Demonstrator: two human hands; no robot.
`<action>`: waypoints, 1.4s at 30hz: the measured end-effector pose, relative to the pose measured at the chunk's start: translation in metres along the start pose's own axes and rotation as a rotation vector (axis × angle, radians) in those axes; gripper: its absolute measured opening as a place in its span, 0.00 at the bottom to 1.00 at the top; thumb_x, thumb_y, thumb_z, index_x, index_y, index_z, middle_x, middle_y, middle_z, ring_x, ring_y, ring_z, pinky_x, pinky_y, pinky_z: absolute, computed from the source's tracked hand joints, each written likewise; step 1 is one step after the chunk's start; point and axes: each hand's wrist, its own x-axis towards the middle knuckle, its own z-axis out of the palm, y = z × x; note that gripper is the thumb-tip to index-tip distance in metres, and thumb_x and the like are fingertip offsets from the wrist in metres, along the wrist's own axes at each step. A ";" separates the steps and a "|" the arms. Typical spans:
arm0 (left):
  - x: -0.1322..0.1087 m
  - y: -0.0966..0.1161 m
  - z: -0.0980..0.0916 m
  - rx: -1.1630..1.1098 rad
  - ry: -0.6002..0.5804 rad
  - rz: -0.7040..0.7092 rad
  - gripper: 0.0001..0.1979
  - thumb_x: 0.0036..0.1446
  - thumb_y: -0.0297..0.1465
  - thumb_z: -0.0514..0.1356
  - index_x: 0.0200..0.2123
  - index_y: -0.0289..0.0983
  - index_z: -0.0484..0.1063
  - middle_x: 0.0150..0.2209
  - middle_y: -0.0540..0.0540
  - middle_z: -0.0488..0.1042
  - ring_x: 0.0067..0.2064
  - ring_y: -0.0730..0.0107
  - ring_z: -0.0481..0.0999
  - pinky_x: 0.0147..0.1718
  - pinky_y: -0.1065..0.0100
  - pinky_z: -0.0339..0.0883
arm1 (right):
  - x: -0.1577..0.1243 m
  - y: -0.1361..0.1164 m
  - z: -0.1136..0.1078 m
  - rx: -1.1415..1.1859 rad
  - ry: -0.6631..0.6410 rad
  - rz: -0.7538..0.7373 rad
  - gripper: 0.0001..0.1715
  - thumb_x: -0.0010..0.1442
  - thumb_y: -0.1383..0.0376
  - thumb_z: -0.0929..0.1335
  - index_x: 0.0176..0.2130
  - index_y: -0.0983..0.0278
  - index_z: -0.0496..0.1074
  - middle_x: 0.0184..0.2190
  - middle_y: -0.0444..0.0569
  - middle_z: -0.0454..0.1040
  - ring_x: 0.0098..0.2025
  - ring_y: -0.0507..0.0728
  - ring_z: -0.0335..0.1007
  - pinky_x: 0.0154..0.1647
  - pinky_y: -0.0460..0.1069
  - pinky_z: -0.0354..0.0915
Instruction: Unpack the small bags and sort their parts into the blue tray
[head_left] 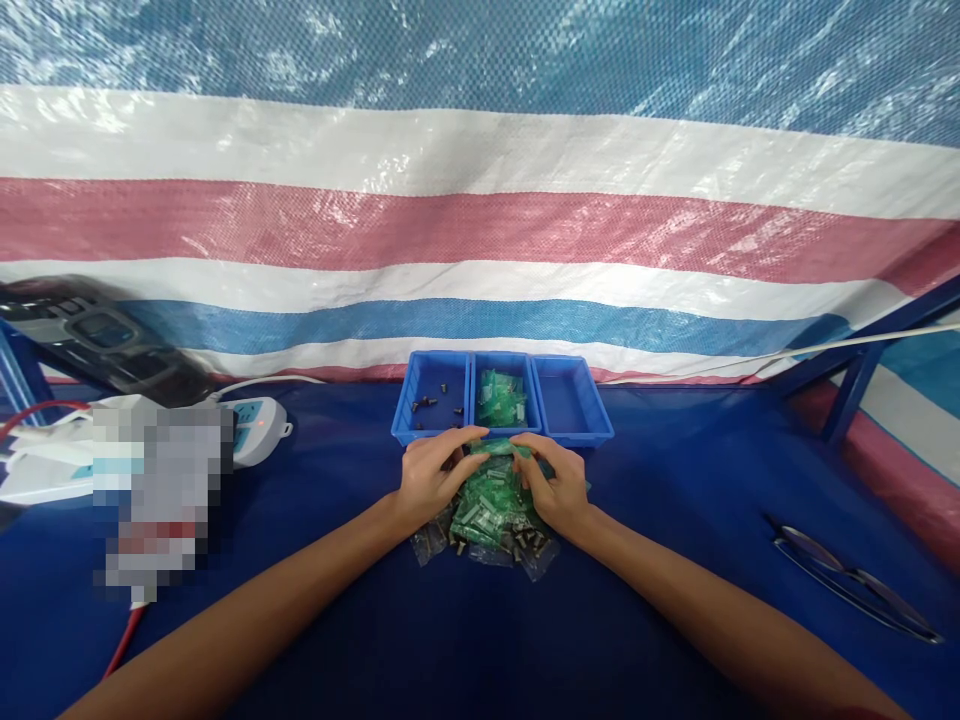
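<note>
My left hand (436, 474) and my right hand (556, 486) face each other, with thumbs and fingers pinched on the two ends of a small green plastic bag (500, 448). Beneath them lies a pile of green bags (491, 502) with small pale pieces inside. Dark screws (529, 540) in clear bags poke out along the pile's lower edge. Just beyond my fingertips, the middle blue bin (504, 361) holds more green bags (501, 398). A few loose screws (426, 402) lie in the left blue bin (405, 398). The right blue bin (571, 400) shows only its bare floor.
A white power strip (262, 430) with cables stands at the left, beside a blurred-out object (169, 500). Behind it is a dark plastic-wrapped device (105, 330). Glasses (855, 580) rest on the blue table (675, 560) at the right. A striped tarp (480, 230) hangs behind.
</note>
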 end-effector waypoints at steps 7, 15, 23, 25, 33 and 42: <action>0.003 0.001 0.000 -0.014 0.021 0.058 0.04 0.58 0.29 0.59 0.35 0.35 0.71 0.26 0.49 0.75 0.24 0.75 0.74 0.24 0.75 0.66 | 0.000 -0.002 0.000 0.013 0.000 -0.034 0.11 0.61 0.68 0.62 0.44 0.62 0.69 0.20 0.44 0.72 0.18 0.51 0.66 0.22 0.46 0.64; 0.001 0.000 0.000 -0.041 0.038 0.066 0.02 0.58 0.26 0.58 0.34 0.35 0.71 0.27 0.49 0.75 0.27 0.75 0.75 0.27 0.75 0.67 | 0.007 -0.014 -0.006 -0.057 -0.059 -0.059 0.11 0.59 0.61 0.64 0.42 0.63 0.69 0.24 0.47 0.73 0.24 0.53 0.68 0.26 0.48 0.66; -0.002 -0.003 0.001 -0.029 0.090 0.096 0.02 0.57 0.28 0.59 0.34 0.36 0.71 0.24 0.50 0.73 0.25 0.75 0.73 0.26 0.74 0.66 | 0.023 -0.032 -0.015 -0.090 -0.062 -0.083 0.09 0.59 0.64 0.64 0.28 0.63 0.68 0.17 0.43 0.64 0.21 0.51 0.60 0.23 0.47 0.60; -0.001 -0.002 0.000 -0.028 0.090 0.089 0.02 0.57 0.28 0.59 0.33 0.36 0.71 0.23 0.51 0.73 0.24 0.75 0.72 0.25 0.75 0.65 | 0.027 -0.034 -0.019 -0.075 -0.083 -0.039 0.12 0.58 0.63 0.64 0.24 0.63 0.66 0.17 0.42 0.62 0.20 0.50 0.58 0.23 0.46 0.59; -0.002 -0.003 0.000 -0.111 0.059 0.015 0.04 0.58 0.25 0.56 0.31 0.34 0.69 0.24 0.49 0.73 0.25 0.76 0.73 0.26 0.75 0.65 | 0.045 -0.034 -0.035 0.120 0.109 0.218 0.21 0.57 0.61 0.67 0.18 0.63 0.57 0.15 0.38 0.56 0.19 0.47 0.51 0.20 0.45 0.52; -0.002 -0.001 -0.001 -0.077 0.050 0.017 0.06 0.59 0.26 0.55 0.30 0.35 0.70 0.22 0.50 0.72 0.22 0.77 0.71 0.24 0.75 0.63 | 0.053 -0.030 -0.038 0.212 -0.014 0.370 0.13 0.55 0.58 0.68 0.27 0.65 0.69 0.16 0.41 0.66 0.16 0.48 0.61 0.17 0.44 0.59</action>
